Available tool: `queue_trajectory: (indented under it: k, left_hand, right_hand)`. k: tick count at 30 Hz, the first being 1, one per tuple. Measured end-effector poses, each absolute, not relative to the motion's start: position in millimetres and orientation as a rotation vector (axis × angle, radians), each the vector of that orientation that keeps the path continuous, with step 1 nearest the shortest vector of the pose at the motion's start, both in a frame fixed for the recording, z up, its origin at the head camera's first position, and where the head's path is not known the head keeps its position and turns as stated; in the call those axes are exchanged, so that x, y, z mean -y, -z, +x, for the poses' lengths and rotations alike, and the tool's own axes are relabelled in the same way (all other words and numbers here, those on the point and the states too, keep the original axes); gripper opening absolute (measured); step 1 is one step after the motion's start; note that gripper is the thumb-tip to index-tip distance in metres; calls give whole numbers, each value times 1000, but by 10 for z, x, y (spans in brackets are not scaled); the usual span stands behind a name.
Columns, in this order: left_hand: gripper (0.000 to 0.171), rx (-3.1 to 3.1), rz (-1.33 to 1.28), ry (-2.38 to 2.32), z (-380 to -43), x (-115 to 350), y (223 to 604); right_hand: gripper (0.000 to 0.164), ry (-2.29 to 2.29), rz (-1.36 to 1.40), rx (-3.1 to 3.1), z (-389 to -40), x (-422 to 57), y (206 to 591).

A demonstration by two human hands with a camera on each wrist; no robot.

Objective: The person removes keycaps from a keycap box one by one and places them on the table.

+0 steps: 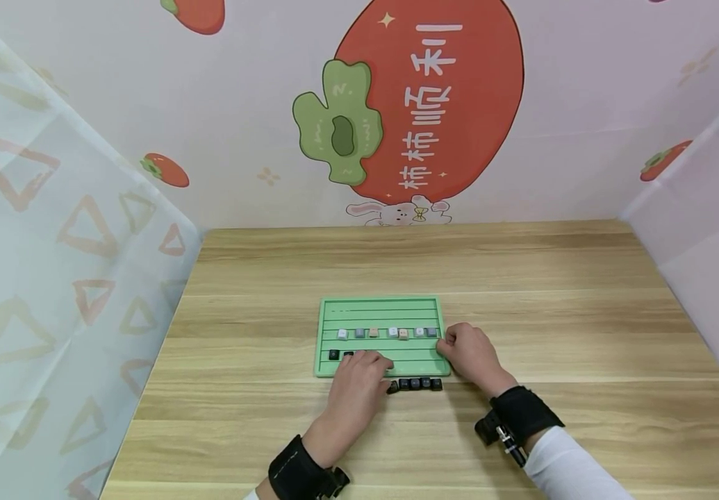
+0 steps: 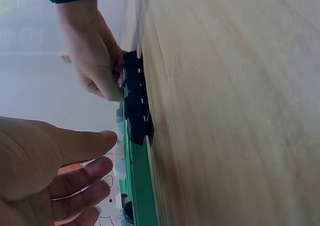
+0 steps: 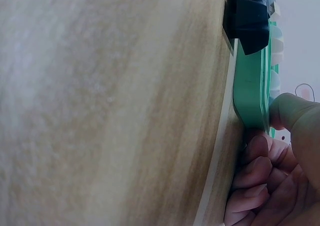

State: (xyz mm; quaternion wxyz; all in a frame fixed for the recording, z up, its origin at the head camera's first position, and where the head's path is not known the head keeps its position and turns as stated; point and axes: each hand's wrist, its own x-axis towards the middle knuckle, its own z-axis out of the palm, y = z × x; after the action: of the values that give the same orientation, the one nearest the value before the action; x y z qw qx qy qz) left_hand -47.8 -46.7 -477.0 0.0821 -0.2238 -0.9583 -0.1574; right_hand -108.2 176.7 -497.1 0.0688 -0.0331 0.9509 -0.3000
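Observation:
A green ridged board lies on the table. Its middle row bears several white, grey and beige keycaps. In a lower row sits a black keycap, with another beside it partly hidden by fingers. My left hand is over the board's front edge, fingers loosely bent; in the left wrist view its thumb stands apart from the other fingers, nothing visible between them. My right hand pinches the board's right edge, thumb on top and curled fingers against the side.
A row of several black keycaps lies along the board's front edge, just right of my left hand. The wooden table meets a printed backdrop at the back, with hanging cloth at both sides.

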Motion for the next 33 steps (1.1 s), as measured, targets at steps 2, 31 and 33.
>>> queue_trajectory:
  k: [2,31,33]
  left_hand:
    - [24,2863,-661,479,-486,478,4769]
    - [27,2874,-508,483,-574,663,4760]
    - [27,2872,-499,471,-581,670,4769]
  right_hand:
    - [31,903,-100,-2862,-1081,-1766,4973]
    - [32,891,-101,-2862,-1075,-1759,4952]
    - [32,893,-101,-2862,-1073,-1759,4950]
